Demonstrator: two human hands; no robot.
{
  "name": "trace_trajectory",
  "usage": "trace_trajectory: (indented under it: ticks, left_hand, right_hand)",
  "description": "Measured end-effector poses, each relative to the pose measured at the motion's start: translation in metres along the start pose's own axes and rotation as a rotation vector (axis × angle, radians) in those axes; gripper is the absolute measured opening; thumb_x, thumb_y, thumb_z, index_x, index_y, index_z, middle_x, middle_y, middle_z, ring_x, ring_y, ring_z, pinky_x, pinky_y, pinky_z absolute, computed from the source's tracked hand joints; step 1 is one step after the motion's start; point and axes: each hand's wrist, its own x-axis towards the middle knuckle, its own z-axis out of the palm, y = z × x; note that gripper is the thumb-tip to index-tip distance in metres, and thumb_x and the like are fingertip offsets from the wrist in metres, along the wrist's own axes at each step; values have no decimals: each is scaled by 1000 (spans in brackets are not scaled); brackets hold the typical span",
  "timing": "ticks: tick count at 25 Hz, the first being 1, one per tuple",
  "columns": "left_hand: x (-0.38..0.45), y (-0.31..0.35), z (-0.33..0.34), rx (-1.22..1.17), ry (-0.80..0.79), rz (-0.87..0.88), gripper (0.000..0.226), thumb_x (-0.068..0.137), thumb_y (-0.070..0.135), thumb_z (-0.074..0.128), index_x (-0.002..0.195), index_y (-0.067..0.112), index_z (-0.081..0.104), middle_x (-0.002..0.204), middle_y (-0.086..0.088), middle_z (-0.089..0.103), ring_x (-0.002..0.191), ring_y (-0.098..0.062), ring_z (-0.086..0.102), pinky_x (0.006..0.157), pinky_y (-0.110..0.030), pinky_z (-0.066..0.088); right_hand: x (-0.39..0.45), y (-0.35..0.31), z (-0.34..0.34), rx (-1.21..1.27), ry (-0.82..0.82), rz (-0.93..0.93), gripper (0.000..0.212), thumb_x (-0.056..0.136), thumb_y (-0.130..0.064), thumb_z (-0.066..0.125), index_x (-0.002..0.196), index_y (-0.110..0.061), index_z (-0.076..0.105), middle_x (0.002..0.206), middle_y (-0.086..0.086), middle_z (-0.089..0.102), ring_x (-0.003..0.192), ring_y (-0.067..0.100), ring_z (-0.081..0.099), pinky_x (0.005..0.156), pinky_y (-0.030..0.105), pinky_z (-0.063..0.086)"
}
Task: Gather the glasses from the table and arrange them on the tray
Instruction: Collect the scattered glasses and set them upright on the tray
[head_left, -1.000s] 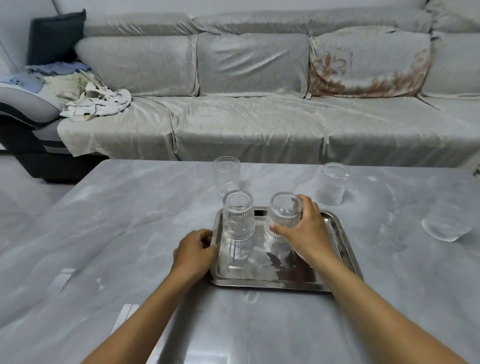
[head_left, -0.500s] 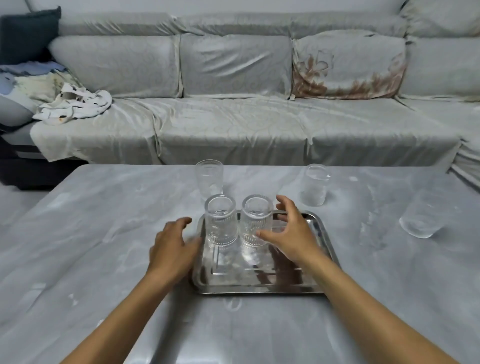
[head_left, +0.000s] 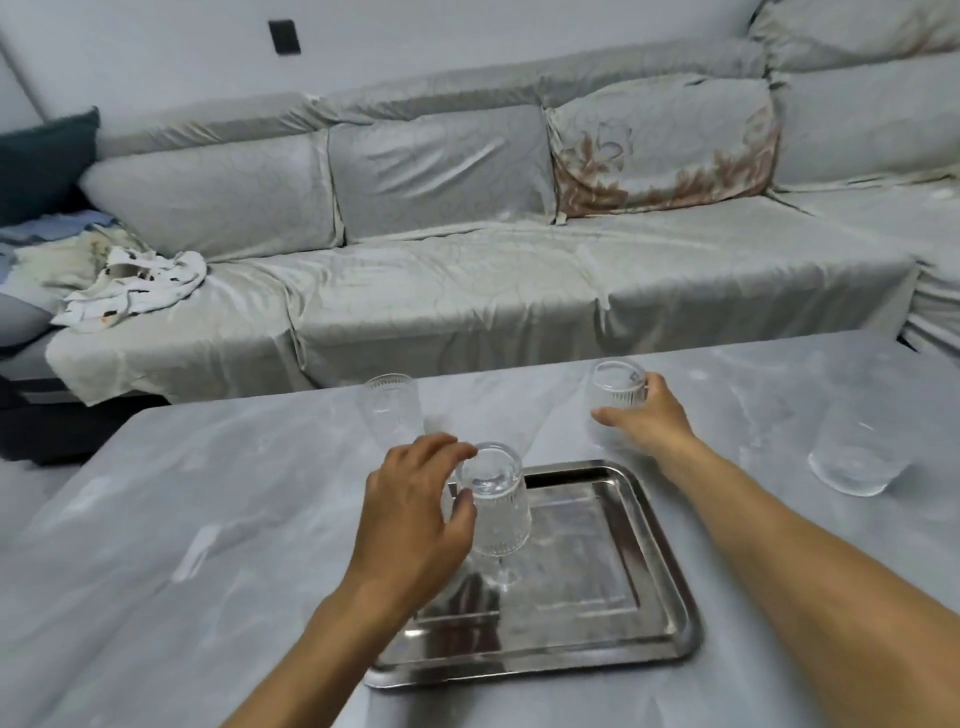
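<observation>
A steel tray (head_left: 660, 587) lies on the grey marble table (head_left: 208, 519) in front of me. One ribbed glass (head_left: 498, 509) stands on the tray's far left part, and my left hand (head_left: 415, 514) curls around it, thumb and forefinger on its sides. Whatever is behind that hand is hidden. Beyond the tray's far right corner, my right hand (head_left: 647, 415) wraps a second ribbed glass (head_left: 618, 387) that stands on the table. A third glass (head_left: 389, 410) stands alone past the tray's far left corner. At the right, a fourth glass (head_left: 854, 457) sits by itself.
A long grey covered sofa (head_left: 467, 280) runs along the table's far edge, with crumpled cloths (head_left: 130, 286) at its left end. The table's far edge lies just behind the glasses.
My right hand left the glass on the tray and reached out to the glass on the table at the far right. My left hand moved from the tray's edge onto a tray glass.
</observation>
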Motion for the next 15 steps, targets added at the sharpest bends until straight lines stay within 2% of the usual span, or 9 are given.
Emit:
trace_trajectory:
  ticks: [3, 5, 7, 9, 12, 15]
  left_hand:
    - [-5, -12, 9, 92, -41, 33, 39, 85, 26, 59, 124, 27, 60, 134, 5, 57, 127, -18, 45, 107, -38, 35]
    - [-11, -15, 13, 117, -38, 44, 40, 83, 23, 60, 123, 25, 61, 132, 2, 59, 126, -21, 47, 104, -39, 36]
    - [-18, -13, 12, 143, -24, 73, 42, 81, 23, 61, 123, 24, 61, 131, -2, 60, 124, -26, 50, 101, -43, 40]
    - [-23, -9, 12, 206, -38, 149, 46, 80, 26, 60, 126, 25, 58, 134, -5, 59, 123, -30, 52, 100, -47, 42]
    - [-26, -4, 14, 280, -94, 194, 52, 81, 28, 57, 133, 30, 52, 142, -4, 53, 128, -30, 47, 106, -47, 37]
    - [-28, -2, 15, 292, -108, 174, 59, 81, 21, 55, 138, 32, 46, 147, -2, 47, 133, -28, 42, 109, -44, 32]
  right_hand:
    - [-6, 4, -2, 82, 120, -44, 68, 57, -33, 88, 114, -16, 54, 113, 3, 65, 96, 21, 60, 87, 36, 49]
    - [-18, 7, -11, 235, 170, -70, 65, 56, -38, 87, 110, -16, 58, 107, 1, 67, 94, 22, 64, 82, 38, 53]
    - [-38, 6, -25, 498, 134, -52, 61, 59, -37, 85, 110, -16, 59, 107, 6, 69, 97, 28, 68, 76, 40, 58]
    - [-66, 5, -38, 585, 41, -75, 58, 59, -37, 84, 108, -21, 58, 109, 10, 70, 95, 27, 70, 71, 38, 59]
    - [-107, 7, -37, 272, -41, -198, 70, 51, -43, 86, 110, -27, 54, 106, 1, 70, 89, 18, 70, 75, 39, 59]
    - [-133, 4, -15, -15, -45, -302, 74, 54, -46, 85, 116, -32, 48, 109, -8, 65, 96, 15, 64, 82, 38, 56]
